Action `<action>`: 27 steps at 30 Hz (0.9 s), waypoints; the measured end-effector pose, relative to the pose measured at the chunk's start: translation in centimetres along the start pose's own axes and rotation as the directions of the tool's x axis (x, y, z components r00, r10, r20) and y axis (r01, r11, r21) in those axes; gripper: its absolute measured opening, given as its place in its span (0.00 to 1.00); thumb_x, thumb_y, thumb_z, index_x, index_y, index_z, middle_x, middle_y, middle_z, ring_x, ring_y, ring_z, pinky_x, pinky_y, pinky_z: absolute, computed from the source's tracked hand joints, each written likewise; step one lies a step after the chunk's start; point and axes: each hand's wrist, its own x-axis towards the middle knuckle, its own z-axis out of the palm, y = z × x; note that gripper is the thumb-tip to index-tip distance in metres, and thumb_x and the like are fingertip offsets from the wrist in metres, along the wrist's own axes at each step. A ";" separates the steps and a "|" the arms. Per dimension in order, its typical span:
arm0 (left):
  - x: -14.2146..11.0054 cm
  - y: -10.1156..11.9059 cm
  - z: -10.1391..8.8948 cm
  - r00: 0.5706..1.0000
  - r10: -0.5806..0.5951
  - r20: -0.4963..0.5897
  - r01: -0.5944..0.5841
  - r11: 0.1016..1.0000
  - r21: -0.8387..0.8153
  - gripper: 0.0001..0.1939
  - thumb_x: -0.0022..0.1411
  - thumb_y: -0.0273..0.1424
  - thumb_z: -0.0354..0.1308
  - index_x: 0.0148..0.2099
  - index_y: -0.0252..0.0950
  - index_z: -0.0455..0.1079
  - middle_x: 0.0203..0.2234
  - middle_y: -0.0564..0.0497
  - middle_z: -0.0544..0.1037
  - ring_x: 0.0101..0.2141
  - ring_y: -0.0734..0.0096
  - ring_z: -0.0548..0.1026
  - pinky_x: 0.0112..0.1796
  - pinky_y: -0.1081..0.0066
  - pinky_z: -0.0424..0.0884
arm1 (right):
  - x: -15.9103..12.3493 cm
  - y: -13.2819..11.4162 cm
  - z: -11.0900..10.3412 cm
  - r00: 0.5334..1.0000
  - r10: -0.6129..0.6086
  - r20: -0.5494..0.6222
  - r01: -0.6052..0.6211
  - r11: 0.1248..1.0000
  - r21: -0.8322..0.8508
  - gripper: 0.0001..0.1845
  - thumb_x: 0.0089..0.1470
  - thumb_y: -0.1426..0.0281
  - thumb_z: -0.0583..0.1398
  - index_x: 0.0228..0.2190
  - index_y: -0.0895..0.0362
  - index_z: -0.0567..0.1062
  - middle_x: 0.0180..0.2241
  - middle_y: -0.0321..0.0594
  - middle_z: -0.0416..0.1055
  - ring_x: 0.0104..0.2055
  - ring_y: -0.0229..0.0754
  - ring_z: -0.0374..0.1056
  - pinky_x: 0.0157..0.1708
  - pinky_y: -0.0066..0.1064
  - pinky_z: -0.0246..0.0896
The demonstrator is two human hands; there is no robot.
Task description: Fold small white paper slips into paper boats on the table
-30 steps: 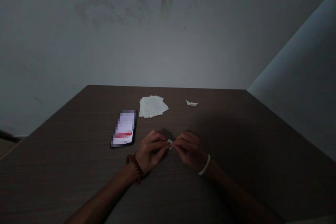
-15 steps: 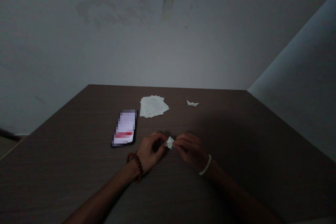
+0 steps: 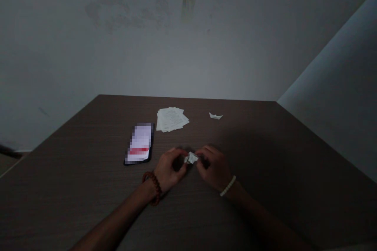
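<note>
A small folded piece of white paper [image 3: 191, 158] is pinched between both my hands just above the dark wooden table [image 3: 265, 172]. My left hand [image 3: 170, 169], with a brown bead bracelet on the wrist, grips its left side with curled fingers. My right hand [image 3: 212, 166], wearing a white bead bracelet, holds its right side with fingertips closed on it. The paper's exact shape is too small to make out.
A phone [image 3: 139, 143] with a lit screen lies to the left of my hands. Farther back rests a loose stack of white paper sheets [image 3: 171, 119], and a small folded paper boat [image 3: 215, 116] sits to its right. Grey walls rise behind and to the right.
The paper has opened out wider between my fingers than a second ago. My right hand has turned and shifted slightly left; the left hand stays almost in place.
</note>
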 end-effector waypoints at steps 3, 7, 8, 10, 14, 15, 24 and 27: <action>0.0 -0.1 0.1 1.000 -0.001 0.002 0.001 1.000 -0.001 0.08 0.55 0.28 0.57 0.39 0.35 0.70 0.31 0.49 0.74 0.34 0.66 0.72 0.35 0.68 0.68 | 0.1 0.1 0.2 0.999 0.039 0.010 -0.039 0.998 0.039 0.13 0.44 0.80 0.57 0.33 0.56 0.73 0.31 0.39 0.71 0.32 0.40 0.65 0.33 0.30 0.59; -0.1 -0.3 0.2 1.000 0.003 0.008 -0.003 1.000 -0.001 0.10 0.54 0.28 0.57 0.41 0.35 0.70 0.32 0.49 0.74 0.34 0.64 0.72 0.36 0.66 0.69 | 0.1 0.3 0.6 0.995 0.087 0.040 -0.091 0.991 0.102 0.15 0.43 0.81 0.59 0.34 0.54 0.75 0.30 0.37 0.72 0.28 0.38 0.64 0.28 0.27 0.57; -0.1 -0.3 0.2 1.000 0.006 0.011 -0.006 1.000 -0.003 0.10 0.54 0.28 0.57 0.41 0.36 0.70 0.32 0.48 0.74 0.35 0.64 0.72 0.36 0.66 0.69 | 0.2 0.3 0.7 0.995 0.088 0.048 -0.092 0.990 0.107 0.14 0.43 0.80 0.60 0.33 0.54 0.76 0.29 0.36 0.72 0.28 0.38 0.64 0.27 0.27 0.57; -0.1 -0.3 0.2 1.000 0.014 0.016 -0.014 1.000 -0.011 0.10 0.54 0.27 0.56 0.41 0.36 0.70 0.33 0.49 0.74 0.35 0.64 0.72 0.36 0.66 0.69 | 0.2 0.4 0.8 0.995 0.087 0.058 -0.092 0.991 0.101 0.10 0.45 0.78 0.61 0.32 0.54 0.76 0.27 0.35 0.71 0.27 0.37 0.63 0.27 0.27 0.56; -0.1 -0.4 0.2 1.000 0.007 0.021 -0.008 1.000 0.007 0.12 0.53 0.25 0.54 0.42 0.35 0.70 0.33 0.48 0.74 0.36 0.63 0.72 0.38 0.64 0.69 | 0.2 0.6 0.9 0.995 0.075 0.069 -0.080 0.994 0.070 0.05 0.50 0.74 0.61 0.30 0.54 0.78 0.24 0.35 0.71 0.26 0.37 0.63 0.27 0.28 0.55; -0.1 -0.4 0.2 1.000 0.008 0.024 -0.009 1.000 0.025 0.14 0.53 0.25 0.53 0.43 0.35 0.70 0.33 0.47 0.74 0.36 0.63 0.71 0.38 0.64 0.68 | 0.2 0.6 1.0 0.995 0.066 0.072 -0.071 0.996 0.063 0.05 0.50 0.74 0.61 0.30 0.54 0.78 0.24 0.35 0.70 0.26 0.37 0.63 0.27 0.28 0.55; 0.1 -0.9 0.6 0.989 0.117 0.088 -0.130 0.979 0.156 0.10 0.60 0.28 0.52 0.41 0.36 0.73 0.34 0.47 0.77 0.37 0.61 0.69 0.41 0.61 0.65 | 0.3 0.7 1.4 0.998 0.035 0.057 -0.037 0.998 0.047 0.04 0.49 0.75 0.63 0.28 0.55 0.78 0.22 0.34 0.70 0.26 0.37 0.64 0.28 0.28 0.56; 0.2 -1.1 0.7 0.990 0.132 0.056 -0.140 0.975 0.171 0.10 0.60 0.26 0.51 0.38 0.34 0.74 0.31 0.47 0.76 0.36 0.62 0.68 0.39 0.63 0.66 | 0.3 0.8 1.5 0.997 0.025 0.073 -0.030 0.997 0.075 0.04 0.50 0.75 0.63 0.28 0.54 0.78 0.26 0.35 0.72 0.29 0.37 0.66 0.31 0.28 0.58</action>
